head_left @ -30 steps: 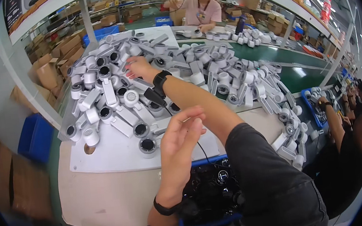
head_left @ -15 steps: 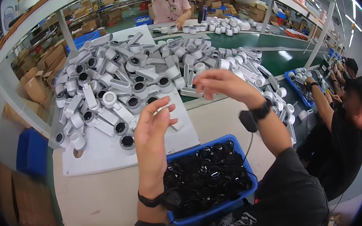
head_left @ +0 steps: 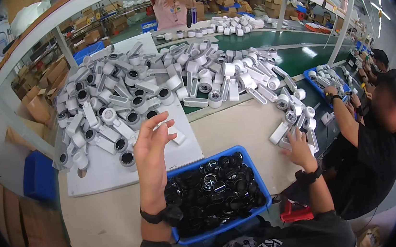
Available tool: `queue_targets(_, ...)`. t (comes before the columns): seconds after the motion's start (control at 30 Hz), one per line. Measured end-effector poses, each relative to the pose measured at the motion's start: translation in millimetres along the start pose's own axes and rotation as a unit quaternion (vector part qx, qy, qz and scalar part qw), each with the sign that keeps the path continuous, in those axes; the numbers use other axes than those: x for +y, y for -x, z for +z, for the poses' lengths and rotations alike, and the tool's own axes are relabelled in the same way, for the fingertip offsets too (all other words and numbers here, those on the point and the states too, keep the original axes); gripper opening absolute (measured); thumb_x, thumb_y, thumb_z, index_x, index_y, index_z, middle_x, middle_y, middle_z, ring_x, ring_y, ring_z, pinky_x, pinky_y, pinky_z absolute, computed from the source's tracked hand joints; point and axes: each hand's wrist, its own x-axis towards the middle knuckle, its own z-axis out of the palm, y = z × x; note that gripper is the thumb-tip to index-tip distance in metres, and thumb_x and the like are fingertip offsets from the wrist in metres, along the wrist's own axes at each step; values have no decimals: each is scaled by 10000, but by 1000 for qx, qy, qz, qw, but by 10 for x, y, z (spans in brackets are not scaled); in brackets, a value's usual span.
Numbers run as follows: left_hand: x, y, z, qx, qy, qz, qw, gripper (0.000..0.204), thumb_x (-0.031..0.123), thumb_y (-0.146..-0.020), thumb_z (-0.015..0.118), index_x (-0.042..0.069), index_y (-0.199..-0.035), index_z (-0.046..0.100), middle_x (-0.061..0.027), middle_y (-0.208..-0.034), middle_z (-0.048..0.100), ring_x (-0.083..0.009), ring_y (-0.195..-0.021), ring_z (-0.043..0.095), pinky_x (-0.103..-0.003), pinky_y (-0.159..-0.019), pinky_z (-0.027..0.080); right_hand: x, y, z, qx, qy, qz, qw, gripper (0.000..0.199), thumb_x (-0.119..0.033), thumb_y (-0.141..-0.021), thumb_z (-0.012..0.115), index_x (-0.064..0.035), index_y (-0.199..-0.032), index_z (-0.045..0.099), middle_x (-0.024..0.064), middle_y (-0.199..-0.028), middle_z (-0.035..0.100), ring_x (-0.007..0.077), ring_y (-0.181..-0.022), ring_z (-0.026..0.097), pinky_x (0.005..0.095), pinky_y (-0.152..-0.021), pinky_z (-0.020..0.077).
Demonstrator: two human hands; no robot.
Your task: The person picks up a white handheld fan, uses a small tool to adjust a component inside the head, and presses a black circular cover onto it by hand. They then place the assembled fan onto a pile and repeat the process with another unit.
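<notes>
My left hand (head_left: 152,152) is raised over the near edge of the white board (head_left: 112,179), its fingers bent and apart. A white piece (head_left: 177,135) shows just beyond those fingertips, partly hidden by the hand; I see no grip on it. My right hand (head_left: 301,153) reaches to the right with spread fingers, its fingertips over white-and-grey handheld devices (head_left: 281,133) with round heads and slim handles. Whether they touch one is unclear. Between my forearms stands a blue bin (head_left: 256,181) full of glossy black round parts (head_left: 214,189).
A large heap of the same devices (head_left: 118,100) covers the board and spills onto the green conveyor (head_left: 292,56). A co-worker in black (head_left: 370,153) works at the right beside another blue bin (head_left: 318,86). Across the bench stands a person in pink (head_left: 167,13). A shelf post (head_left: 60,41) rises at left.
My right hand has swung from above the middle of the bench down and right to the devices there. The left hand stays raised, fingers bent. The view has shifted slightly.
</notes>
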Motion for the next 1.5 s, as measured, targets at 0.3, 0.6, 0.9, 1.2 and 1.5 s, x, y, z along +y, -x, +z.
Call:
queue_targets(0.3, -77, 49, 73, -25, 10, -7, 1000, 294, 180, -970, 584, 13, -1212, 579, -91, -1221, 594, -188, -1133, 573, -318, -895, 482, 32, -131, -98, 30, -221, 29, 974, 751, -212, -704, 826, -143, -1371, 487, 207, -1436, 388, 433, -1190, 523, 447, -983, 462)
queue_targets(0.6, -26, 136, 147, -67, -4, -24, 997, 300, 151, -978, 556, 2, -1238, 555, -104, -1295, 553, -219, -1159, 561, -325, -886, 480, -154, -233, -208, 89, -263, 36, 960, 584, -151, -760, 768, -100, -1301, 556, 197, -1422, 439, 439, -1142, 569, 461, -935, 486)
queue_targets(0.9, -70, 113, 167, -69, 5, -17, 997, 301, 169, -975, 572, 7, -1228, 563, -94, -1282, 563, -197, -1151, 562, -324, -892, 479, -259, -588, -591, 172, -393, 18, 903, 415, -105, -802, 757, -27, -1193, 640, 24, -877, 667, 84, -631, 420, 254, -567, 375)
queue_targets(1.2, -488, 258, 406, -99, -105, -25, 989, 828, 354, -832, 756, 80, -1456, 287, -104, -1399, 418, -221, -1283, 402, -414, -1040, 371, -1259, -1039, -1240, 206, -713, 9, 671, 316, -207, -938, 647, -35, -1197, 588, 39, -1038, 601, 116, -917, 559, 245, -810, 452)
queue_targets(1.5, -341, 88, 241, 5, 78, 2, 997, 855, 78, -853, 742, 101, -1482, 163, -96, -1233, 546, -166, -1063, 581, -325, -903, 502, -2051, -785, -1316, 65, -726, -187, 659, 246, -178, -970, 553, -38, -1171, 534, 55, -1122, 583, 147, -1067, 524, 283, -953, 385)
